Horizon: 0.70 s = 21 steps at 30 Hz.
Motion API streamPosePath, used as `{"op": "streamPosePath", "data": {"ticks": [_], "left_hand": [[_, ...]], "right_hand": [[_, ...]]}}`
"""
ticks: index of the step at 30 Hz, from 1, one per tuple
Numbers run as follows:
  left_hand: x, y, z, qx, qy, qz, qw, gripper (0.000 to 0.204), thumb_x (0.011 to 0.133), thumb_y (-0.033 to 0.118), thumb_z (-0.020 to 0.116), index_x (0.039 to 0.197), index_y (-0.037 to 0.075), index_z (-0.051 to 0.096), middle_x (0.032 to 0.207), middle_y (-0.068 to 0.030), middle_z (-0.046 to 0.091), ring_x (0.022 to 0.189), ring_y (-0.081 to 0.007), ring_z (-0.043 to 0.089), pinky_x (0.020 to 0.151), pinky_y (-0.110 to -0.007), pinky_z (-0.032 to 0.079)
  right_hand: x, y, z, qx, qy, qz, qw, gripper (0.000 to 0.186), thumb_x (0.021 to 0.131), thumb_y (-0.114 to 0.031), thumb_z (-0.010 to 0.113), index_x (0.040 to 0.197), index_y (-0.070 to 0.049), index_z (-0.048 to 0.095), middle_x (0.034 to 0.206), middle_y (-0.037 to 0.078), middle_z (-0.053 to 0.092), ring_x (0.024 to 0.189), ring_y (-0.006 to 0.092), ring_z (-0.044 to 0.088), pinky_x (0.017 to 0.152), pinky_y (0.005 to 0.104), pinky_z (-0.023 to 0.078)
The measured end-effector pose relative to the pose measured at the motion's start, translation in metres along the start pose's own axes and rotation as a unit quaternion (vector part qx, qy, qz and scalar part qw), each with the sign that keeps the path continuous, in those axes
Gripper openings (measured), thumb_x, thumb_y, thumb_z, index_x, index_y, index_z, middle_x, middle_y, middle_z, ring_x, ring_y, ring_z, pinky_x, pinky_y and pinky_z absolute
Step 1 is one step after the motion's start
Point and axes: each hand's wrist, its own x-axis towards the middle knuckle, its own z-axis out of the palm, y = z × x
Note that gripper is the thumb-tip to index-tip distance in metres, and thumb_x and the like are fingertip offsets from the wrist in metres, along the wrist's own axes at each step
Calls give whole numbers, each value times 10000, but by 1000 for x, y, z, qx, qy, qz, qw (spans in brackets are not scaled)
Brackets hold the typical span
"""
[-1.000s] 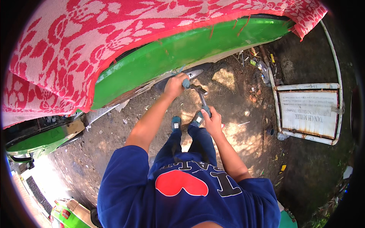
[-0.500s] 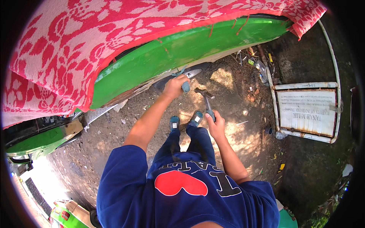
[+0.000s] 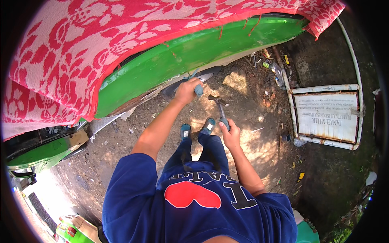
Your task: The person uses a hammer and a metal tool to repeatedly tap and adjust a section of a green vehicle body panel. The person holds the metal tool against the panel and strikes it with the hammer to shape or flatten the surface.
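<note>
My left hand (image 3: 187,90) is closed around a blue-grey tool (image 3: 198,90) with a rounded end; its kind I cannot make out. A thin bluish part (image 3: 190,75) shows beyond the knuckles, close to the lower edge of a green car body (image 3: 162,69). Whether it touches the panel I cannot tell. Lower and to the right, my right hand (image 3: 231,135) grips a hammer (image 3: 221,108) by its dark blue-grey handle. The hammer's metal head points up toward the car, apart from the panel and from my left hand.
A red and pink flowered blanket (image 3: 89,44) drapes over the car, above a wheel (image 3: 206,77). On the right stands a rusty white-framed sign (image 3: 326,117). Litter, including a clear plastic bottle (image 3: 277,74), lies on the dirt ground (image 3: 259,158). Another green vehicle (image 3: 48,152) is at left.
The view has shifted slightly. My left hand keeps its grip on the blue-grey tool and my right hand still holds the hammer, both in nearly the same place.
</note>
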Motion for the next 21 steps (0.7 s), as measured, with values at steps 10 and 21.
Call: {"op": "streamPosePath", "data": {"ticks": [10, 21], "left_hand": [[10, 4, 5, -2, -17, -20, 1000, 314, 708, -49, 705, 966, 108, 617, 1047, -83, 667, 958, -349, 652, 783, -406, 529], [7, -2, 7, 6, -13, -17, 1000, 275, 741, -15, 705, 969, 107, 612, 1055, -78, 662, 946, -351, 647, 772, -408, 522]], "right_hand": [[4, -3, -3, 11, -2, 0, 1000, 228, 931, -189, 686, 1028, 13, 646, 684, 51, 610, 626, 96, 528, 594, 282, 447], [6, 1, -11, 10, -9, 14, 1000, 231, 932, -182, 679, 1041, 19, 642, 703, 46, 628, 644, 89, 546, 615, 274, 461]]}}
